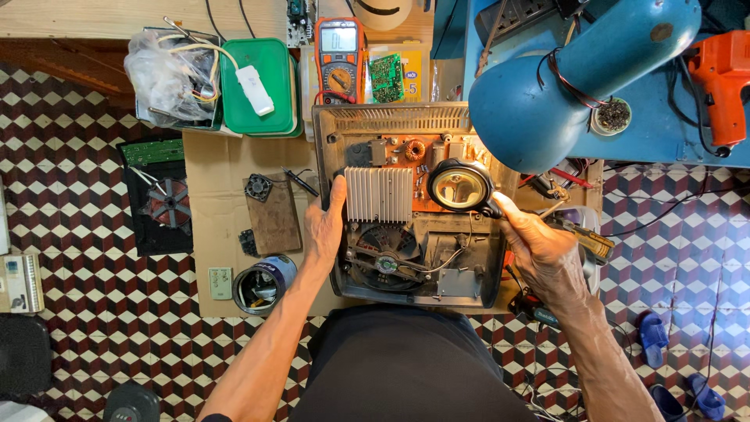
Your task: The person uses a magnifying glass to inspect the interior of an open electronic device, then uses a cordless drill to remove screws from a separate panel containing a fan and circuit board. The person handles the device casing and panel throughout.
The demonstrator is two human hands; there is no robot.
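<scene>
Straight below me on the cardboard sheet (pixel 219 168) lies the opened grey appliance casing with its orange circuit board (pixel 406 203) exposed. My left hand (pixel 323 227) rests at its nine o'clock edge, fingers flat and together along the wall, thumb up beside the ribbed aluminium heat sink (pixel 379 194), steadying rather than gripping. My right hand (pixel 539 246), at three o'clock, is closed round the handle of the black round magnifying glass (pixel 459 187), whose lens hovers over the board just right of the heat sink. To inspect well, I judge I should keep the lens level under the blue desk lamp (pixel 562 70) and brace the casing firmly. At seven o'clock an open blue tin can (pixel 262 285) holds small parts I cannot make out; at eleven o'clock a green lidded plastic box (pixel 258 86) carries a white adapter on top.
</scene>
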